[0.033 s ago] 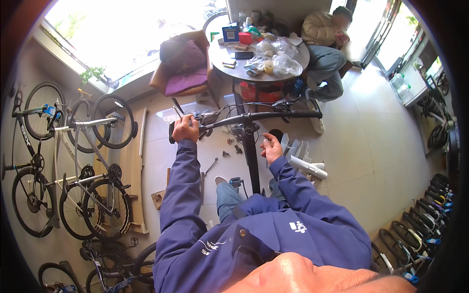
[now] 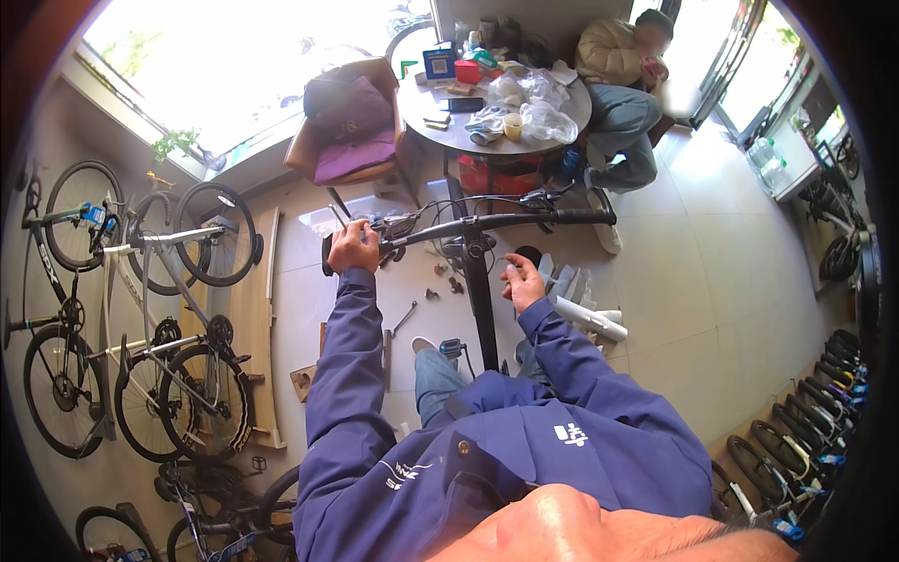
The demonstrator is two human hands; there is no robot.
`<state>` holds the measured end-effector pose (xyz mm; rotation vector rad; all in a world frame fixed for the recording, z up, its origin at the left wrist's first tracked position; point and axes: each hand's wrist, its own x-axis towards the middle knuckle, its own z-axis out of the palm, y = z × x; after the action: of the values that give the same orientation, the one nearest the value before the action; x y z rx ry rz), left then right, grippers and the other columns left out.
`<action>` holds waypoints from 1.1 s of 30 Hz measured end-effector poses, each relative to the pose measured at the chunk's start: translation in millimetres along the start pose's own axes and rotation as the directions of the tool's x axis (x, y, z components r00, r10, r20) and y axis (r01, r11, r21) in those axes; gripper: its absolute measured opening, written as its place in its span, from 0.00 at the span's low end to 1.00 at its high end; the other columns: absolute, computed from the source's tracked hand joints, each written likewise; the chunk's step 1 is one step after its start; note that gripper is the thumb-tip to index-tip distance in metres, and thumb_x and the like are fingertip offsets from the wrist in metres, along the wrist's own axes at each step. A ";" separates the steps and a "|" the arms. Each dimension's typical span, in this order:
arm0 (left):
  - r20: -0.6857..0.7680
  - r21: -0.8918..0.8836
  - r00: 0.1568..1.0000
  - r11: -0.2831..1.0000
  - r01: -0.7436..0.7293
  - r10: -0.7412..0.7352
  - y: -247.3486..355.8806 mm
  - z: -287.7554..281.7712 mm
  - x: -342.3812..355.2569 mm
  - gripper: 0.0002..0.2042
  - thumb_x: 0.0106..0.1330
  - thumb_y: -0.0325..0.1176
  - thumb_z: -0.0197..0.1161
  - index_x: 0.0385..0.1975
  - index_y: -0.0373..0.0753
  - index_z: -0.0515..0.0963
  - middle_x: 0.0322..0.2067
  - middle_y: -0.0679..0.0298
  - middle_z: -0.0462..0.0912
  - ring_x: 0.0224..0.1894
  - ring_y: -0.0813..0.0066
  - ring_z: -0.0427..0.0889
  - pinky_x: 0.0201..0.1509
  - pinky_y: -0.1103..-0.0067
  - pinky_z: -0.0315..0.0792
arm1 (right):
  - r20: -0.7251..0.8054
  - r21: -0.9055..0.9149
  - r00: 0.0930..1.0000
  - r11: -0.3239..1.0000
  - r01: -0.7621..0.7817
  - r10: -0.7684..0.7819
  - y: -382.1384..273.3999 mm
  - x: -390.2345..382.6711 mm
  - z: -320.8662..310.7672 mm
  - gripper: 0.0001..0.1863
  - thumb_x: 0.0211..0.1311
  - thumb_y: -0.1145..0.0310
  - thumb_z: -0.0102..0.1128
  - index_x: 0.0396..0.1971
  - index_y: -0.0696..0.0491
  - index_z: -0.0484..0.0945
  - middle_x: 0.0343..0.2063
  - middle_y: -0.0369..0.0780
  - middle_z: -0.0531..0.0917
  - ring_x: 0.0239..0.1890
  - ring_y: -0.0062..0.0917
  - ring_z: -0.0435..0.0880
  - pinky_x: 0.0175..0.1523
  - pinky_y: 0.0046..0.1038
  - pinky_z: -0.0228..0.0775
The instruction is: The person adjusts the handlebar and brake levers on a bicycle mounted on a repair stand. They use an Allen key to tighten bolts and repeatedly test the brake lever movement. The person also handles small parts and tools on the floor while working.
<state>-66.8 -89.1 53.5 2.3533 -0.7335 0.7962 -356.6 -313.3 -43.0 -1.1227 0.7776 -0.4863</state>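
My left hand [image 2: 355, 247] is closed at the left end of a black bicycle handlebar [image 2: 510, 221], with a slim metal tool [image 2: 338, 213] sticking up from its fingers. My right hand [image 2: 521, 282] sits lower, right of the stem [image 2: 472, 245], its fingers pinched near a thin dark line, perhaps a cable; what it holds is too small to tell. Black frame tubing [image 2: 482, 314] runs down between my arms to a pedal [image 2: 451, 349]. Loose small parts [image 2: 433, 294], a long wrench [image 2: 405, 317] and white tubes [image 2: 590, 320] lie on the tiles below.
Bicycles [image 2: 131, 248] lean at the left, beside wooden boards [image 2: 270, 318]. A person [image 2: 618, 112] sits at a cluttered round table [image 2: 421, 126], near a chair [image 2: 351, 159]. A row of bikes [image 2: 777, 440] lines the lower right; bottles [image 2: 768, 164] stand on a counter behind.
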 end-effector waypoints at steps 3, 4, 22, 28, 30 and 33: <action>-0.001 0.006 1.000 1.000 -0.002 0.002 -2.0 0.6 -1.3 0.07 0.66 0.38 0.68 0.41 0.50 0.90 0.41 0.62 0.92 0.45 0.55 0.89 0.51 0.64 0.82 | 0.005 -0.037 0.993 0.992 0.120 -0.120 -10.8 5.6 -25.5 0.12 0.82 0.64 0.60 0.59 0.46 0.82 0.35 0.35 0.85 0.21 0.12 0.76 0.28 0.21 0.76; 0.005 0.005 1.000 1.000 -0.003 0.003 -2.4 0.8 -1.4 0.08 0.67 0.38 0.67 0.41 0.50 0.90 0.41 0.62 0.92 0.45 0.55 0.89 0.51 0.64 0.82 | -0.046 -0.032 0.995 0.995 0.092 -0.093 -14.8 8.3 -34.8 0.12 0.81 0.63 0.62 0.57 0.46 0.83 0.35 0.34 0.85 0.21 0.12 0.76 0.28 0.21 0.77; -0.010 0.032 0.999 0.999 -0.037 0.037 4.9 0.1 -0.9 0.07 0.67 0.38 0.67 0.40 0.51 0.89 0.39 0.64 0.91 0.43 0.57 0.88 0.47 0.64 0.82 | -0.001 -0.921 0.646 0.252 0.296 -0.763 -169.1 54.7 -196.2 0.04 0.65 0.68 0.72 0.38 0.49 0.89 0.39 0.42 0.88 0.38 0.38 0.89 0.44 0.37 0.83; -0.015 0.005 0.998 0.998 -0.057 0.058 6.4 1.1 -0.5 0.07 0.67 0.38 0.67 0.40 0.51 0.90 0.39 0.64 0.91 0.43 0.57 0.88 0.47 0.64 0.82 | 0.014 -0.943 0.662 0.210 0.257 -0.749 -170.0 64.3 -198.8 0.04 0.64 0.67 0.72 0.36 0.48 0.87 0.40 0.41 0.88 0.39 0.41 0.89 0.45 0.41 0.82; -0.009 0.027 0.998 0.998 -0.064 0.064 7.7 1.3 -0.5 0.07 0.67 0.37 0.67 0.40 0.51 0.90 0.39 0.64 0.91 0.42 0.57 0.88 0.47 0.64 0.82 | 0.011 -0.962 0.678 0.177 0.207 -0.735 -172.1 64.9 -197.1 0.03 0.64 0.67 0.71 0.35 0.48 0.86 0.39 0.41 0.87 0.40 0.42 0.88 0.45 0.41 0.81; -0.006 0.031 0.998 0.997 -0.064 0.064 9.4 1.1 -0.3 0.07 0.66 0.37 0.67 0.40 0.50 0.90 0.39 0.63 0.91 0.42 0.56 0.88 0.47 0.64 0.82 | 0.042 -0.974 0.705 0.127 0.185 -0.708 -177.7 65.4 -194.9 0.03 0.64 0.68 0.71 0.35 0.48 0.86 0.38 0.41 0.86 0.40 0.42 0.88 0.45 0.42 0.80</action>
<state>-72.7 -96.3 55.5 2.3636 -0.8021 0.8486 -456.8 -544.4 59.0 -2.5740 1.1674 -0.8953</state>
